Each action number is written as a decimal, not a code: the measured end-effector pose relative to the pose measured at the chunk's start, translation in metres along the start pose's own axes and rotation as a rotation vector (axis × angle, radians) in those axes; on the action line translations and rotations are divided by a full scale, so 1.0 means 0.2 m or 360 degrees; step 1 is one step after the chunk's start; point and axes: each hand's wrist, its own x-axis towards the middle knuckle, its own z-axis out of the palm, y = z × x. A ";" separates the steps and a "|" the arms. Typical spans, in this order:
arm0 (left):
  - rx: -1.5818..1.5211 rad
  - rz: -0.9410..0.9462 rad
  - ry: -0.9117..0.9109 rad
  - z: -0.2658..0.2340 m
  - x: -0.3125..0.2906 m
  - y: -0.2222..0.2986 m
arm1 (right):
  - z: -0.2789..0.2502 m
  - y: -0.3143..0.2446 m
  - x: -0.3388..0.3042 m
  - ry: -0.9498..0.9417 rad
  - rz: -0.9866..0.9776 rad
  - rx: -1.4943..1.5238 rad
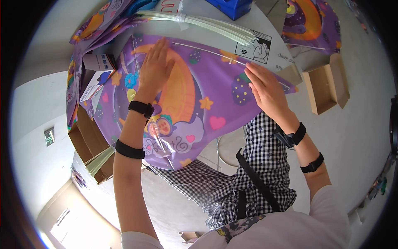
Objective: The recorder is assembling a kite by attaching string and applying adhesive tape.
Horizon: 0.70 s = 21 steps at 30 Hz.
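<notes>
A purple kite (224, 108) printed with an orange moon, stars and hearts is spread over the table and hangs past its near edge above my lap. My left hand (156, 68) rests on its upper left part, fingers stretched out beside the thin centre rod (137, 58). Along the kite's far right edge runs a thin white rod (199, 48) with a small pale fitting. Fingers straight and close together, my right hand (265, 89) lies at that edge, near the rod. I see nothing held in either hand.
Beyond the kite lies a tied bundle of pale rods (211, 28). A blue container (232, 8) stands farther back. More printed fabric (99, 25) and a small carton (99, 76) are at left. On the right, another kite (313, 29) is above an open cardboard box (325, 85).
</notes>
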 end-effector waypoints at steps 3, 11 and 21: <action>-0.0066 0.0079 -0.0073 -0.01 -0.01 0.05 | -0.02 0.00 -0.03 -0.0052 0.0030 -0.0062; 0.0243 0.0102 -0.0036 0.01 0.02 0.15 | -0.18 0.09 -0.29 -0.0101 0.0115 -0.0319; -0.0330 0.0596 -0.0186 0.02 0.05 0.59 | -0.15 0.00 -0.22 -0.0062 0.0132 -0.0104</action>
